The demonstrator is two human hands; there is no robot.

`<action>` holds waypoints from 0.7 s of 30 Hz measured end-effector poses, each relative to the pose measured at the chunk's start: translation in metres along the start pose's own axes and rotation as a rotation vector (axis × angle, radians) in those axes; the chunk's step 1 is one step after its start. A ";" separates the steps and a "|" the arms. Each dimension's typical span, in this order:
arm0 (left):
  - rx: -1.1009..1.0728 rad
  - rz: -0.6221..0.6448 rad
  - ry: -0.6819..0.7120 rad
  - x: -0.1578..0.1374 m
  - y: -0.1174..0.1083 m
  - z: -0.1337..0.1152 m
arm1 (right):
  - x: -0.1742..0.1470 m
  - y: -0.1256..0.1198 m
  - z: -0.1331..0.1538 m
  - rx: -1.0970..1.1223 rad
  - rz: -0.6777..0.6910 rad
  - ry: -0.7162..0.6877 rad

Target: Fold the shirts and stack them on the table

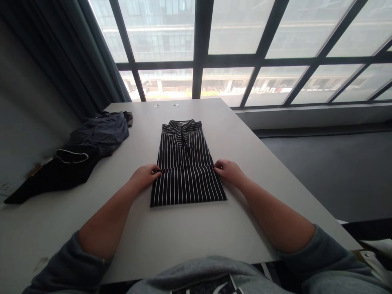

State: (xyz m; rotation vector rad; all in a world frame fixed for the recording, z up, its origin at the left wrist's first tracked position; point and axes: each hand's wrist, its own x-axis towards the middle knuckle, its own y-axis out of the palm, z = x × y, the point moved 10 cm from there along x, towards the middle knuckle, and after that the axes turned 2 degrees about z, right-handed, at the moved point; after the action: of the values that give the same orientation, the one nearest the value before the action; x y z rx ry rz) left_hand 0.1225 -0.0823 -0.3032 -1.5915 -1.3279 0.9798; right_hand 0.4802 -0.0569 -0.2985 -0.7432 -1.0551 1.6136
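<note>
A black shirt with white stripes (186, 153) lies folded in a narrow rectangle on the white table, its collar pointing toward the window. The lower part is doubled up, so a folded panel rests over the front with its edge running across the middle. My left hand (146, 175) pinches that edge at the left side of the shirt. On the opposite side, my right hand (228, 171) pinches the same edge between thumb and fingers. Both hands rest close to the tabletop.
Dark clothes, a grey-blue garment (101, 130) and a black one (65, 171), lie heaped along the table's left side. The white table (190, 241) reaches to a large framed window (199, 63). A dark curtain (76, 53) hangs at left. Two round discs sit at the far edge.
</note>
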 end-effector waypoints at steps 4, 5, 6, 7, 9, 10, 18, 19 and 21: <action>-0.094 -0.142 0.083 -0.002 -0.010 -0.006 | 0.000 -0.007 0.003 0.088 -0.083 -0.027; -0.117 -0.168 0.089 -0.002 -0.012 -0.006 | 0.000 -0.007 0.003 0.105 -0.097 -0.032; -0.134 -0.181 0.085 -0.001 -0.012 -0.005 | 0.001 -0.007 0.003 0.119 -0.105 -0.034; -0.145 -0.184 0.076 -0.001 -0.011 -0.003 | 0.001 -0.006 0.001 0.130 -0.107 -0.033; -0.157 -0.177 0.052 0.001 -0.009 0.003 | 0.003 -0.004 -0.002 0.143 -0.099 -0.028; -0.162 -0.173 0.043 0.001 -0.008 0.005 | 0.004 -0.003 -0.004 0.144 -0.095 -0.023; 0.008 -0.280 0.294 -0.026 -0.023 -0.066 | -0.021 -0.023 0.044 0.014 -0.261 -0.212; 0.025 -0.251 0.322 -0.032 -0.015 -0.080 | -0.027 -0.019 0.057 0.007 -0.251 -0.248; 0.073 -0.179 0.334 -0.039 0.008 -0.101 | -0.035 0.000 0.079 -0.025 -0.184 -0.288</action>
State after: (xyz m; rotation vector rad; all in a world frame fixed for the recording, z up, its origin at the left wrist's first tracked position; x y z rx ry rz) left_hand 0.2132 -0.1326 -0.2720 -1.4761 -1.1646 0.6154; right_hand 0.4219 -0.1115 -0.2659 -0.4225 -1.3118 1.5796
